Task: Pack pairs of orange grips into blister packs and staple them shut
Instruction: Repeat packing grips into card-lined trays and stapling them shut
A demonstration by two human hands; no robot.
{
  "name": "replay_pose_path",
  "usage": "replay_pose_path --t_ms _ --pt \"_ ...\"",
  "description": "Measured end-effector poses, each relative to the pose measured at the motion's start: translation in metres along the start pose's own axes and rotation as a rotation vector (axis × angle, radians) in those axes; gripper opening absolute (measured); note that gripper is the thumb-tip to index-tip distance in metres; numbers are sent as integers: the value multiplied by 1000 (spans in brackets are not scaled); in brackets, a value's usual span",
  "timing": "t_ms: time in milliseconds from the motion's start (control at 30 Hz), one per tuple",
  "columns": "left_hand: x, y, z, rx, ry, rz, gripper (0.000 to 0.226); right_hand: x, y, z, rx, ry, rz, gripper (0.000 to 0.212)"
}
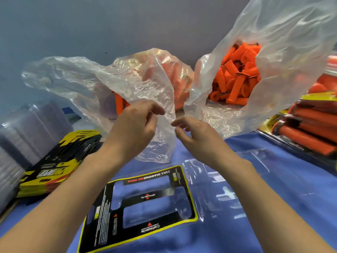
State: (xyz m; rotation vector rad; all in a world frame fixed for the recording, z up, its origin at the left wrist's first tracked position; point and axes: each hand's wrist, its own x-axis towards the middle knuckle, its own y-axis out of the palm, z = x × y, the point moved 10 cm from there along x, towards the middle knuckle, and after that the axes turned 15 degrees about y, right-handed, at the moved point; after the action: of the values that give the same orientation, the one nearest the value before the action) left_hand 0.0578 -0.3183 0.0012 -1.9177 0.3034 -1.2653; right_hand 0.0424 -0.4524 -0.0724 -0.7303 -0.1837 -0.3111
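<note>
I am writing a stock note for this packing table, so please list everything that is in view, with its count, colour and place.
loose grips: many, orange, inside the right bag
left bag: one, clear, behind the hands, orange grips showing through it
right bag: one, clear, back right, open
open blister pack: one, clear with a black and yellow card, front centre, empty
printed cards: one stack, black and yellow, left
empty shells: one stack, clear, far left
filled packs: one pile, orange grips inside, right edge
table cover: one, blue, under everything
left hand: one, pinches the left bag's film
right hand: one, fingers curled at the same film; grip unclear
</note>
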Motion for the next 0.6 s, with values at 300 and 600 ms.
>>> replay_pose_path --t_ms 300,600 --pt "116 183 -64 -440 -107 274 36 17 -48 -117 1157 725 -202 42" --pt "176 327 1 -616 -539 268 39 23 -67 -153 1295 785 -31 10"
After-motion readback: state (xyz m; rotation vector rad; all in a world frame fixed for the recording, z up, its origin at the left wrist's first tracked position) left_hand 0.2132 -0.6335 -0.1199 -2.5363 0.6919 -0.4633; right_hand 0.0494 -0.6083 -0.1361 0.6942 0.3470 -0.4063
